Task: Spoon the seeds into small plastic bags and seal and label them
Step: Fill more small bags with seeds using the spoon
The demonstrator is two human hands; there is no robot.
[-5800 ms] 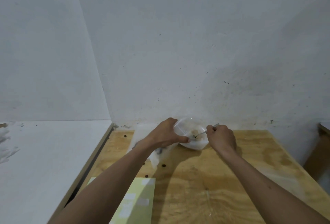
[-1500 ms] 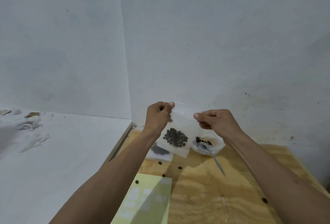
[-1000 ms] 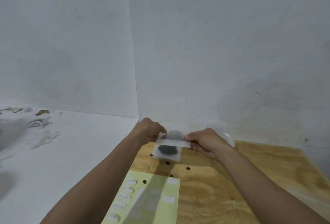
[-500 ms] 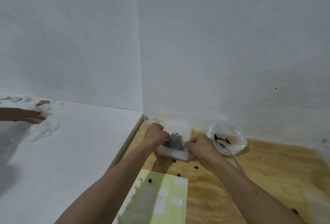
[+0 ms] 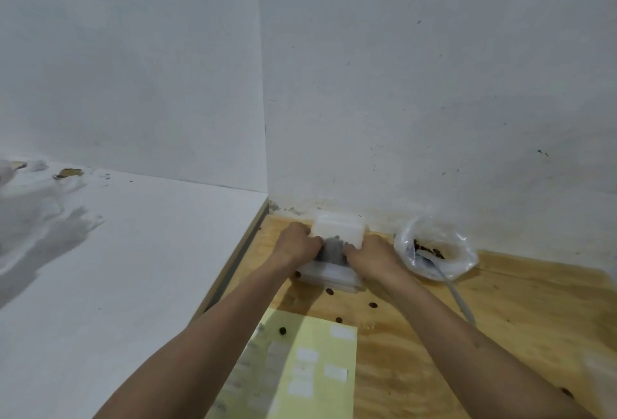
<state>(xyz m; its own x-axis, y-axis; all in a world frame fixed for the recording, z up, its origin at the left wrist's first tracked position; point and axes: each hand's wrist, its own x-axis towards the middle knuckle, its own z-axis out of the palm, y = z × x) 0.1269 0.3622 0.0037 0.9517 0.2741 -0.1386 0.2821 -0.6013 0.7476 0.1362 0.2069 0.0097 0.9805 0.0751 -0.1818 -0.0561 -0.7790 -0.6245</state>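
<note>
Near the frame's centre, by the wall, my left hand [image 5: 298,245] and right hand [image 5: 370,253] lay curled on a filled bag [image 5: 334,246] atop the bag stack [image 5: 329,276], seemingly pressing its seal. Labelling from the sheet [image 5: 320,368] looked next. My fingertips were hidden, the seal blurred; the seed bowl [image 5: 435,250] with its spoon [image 5: 447,283] sat right.

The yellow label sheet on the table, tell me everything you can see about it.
The yellow label sheet is pale yellow backing paper lying flat on the plywood table, near the viewer. Small white rectangular labels sit on it in loose rows with gaps. One dark seed rests near its far edge, and an arm's shadow crosses its left side.
</note>
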